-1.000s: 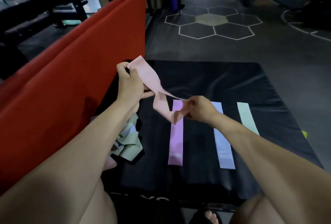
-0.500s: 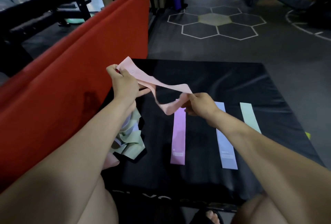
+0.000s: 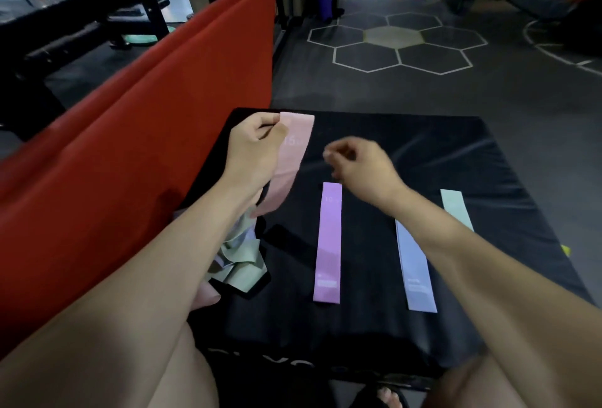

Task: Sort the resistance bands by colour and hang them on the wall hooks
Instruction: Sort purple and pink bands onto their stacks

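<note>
Here the left hand [image 3: 252, 150] pinches the pink band [image 3: 288, 163] hanging lengthwise (top end up); right hand [image 3: 361, 166] fingers curled, empty.

Black mat [image 3: 423, 160] on the gym floor [image 3: 407, 91]. Purple band [image 3: 328, 244] lies flat mid-mat; lavender band [image 3: 415, 270] right of it, mint band [image 3: 455, 207] further right; tangled band pile [image 3: 242, 261] left of it.

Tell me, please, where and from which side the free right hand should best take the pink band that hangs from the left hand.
Probably the loose lower end of the pink band, pinched across its width from the right. The left hand pinches only the top corner, so the band hangs flat; the right hand is beside it, holding nothing.
</note>
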